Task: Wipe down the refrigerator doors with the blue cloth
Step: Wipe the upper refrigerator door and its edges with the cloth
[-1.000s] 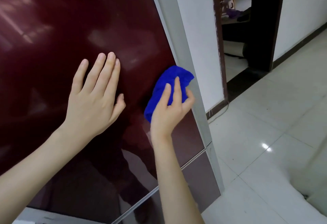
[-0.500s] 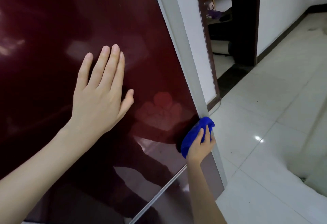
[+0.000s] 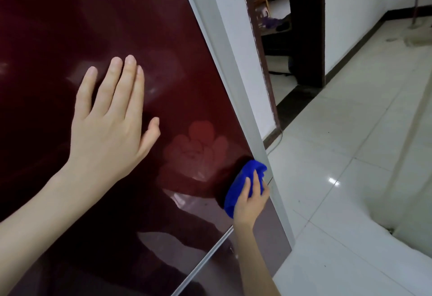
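Right now the left hand (image 3: 109, 127) lies flat against the upper refrigerator door (image 3: 93, 15), fingers straight and close together, thumb spread out to the right, holding nothing. That door is a glossy dark red panel, and it carries dim reflections of both arms. A pale flower motif (image 3: 198, 153) shows on the panel to the right of the left hand, between the two hands.

The right hand (image 3: 251, 202) holds the blue cloth (image 3: 243, 179) bunched up under its curled fingers and thumb, pressing it to the upper door at that door's lower right corner. The cloth touches the red panel right where it meets the grey side edge (image 3: 233, 73) of the refrigerator, just above the silver seam (image 3: 210, 253) that divides the upper door from the lower door (image 3: 268, 244). Part of the cloth sticks out above and to the left of the fingers.

To the right of the refrigerator, glossy pale floor tiles (image 3: 350, 179) stretch away to a white wall (image 3: 350, 15) with a dark skirting. Farther off, a dark-framed doorway (image 3: 280, 38) opens into a dim room.
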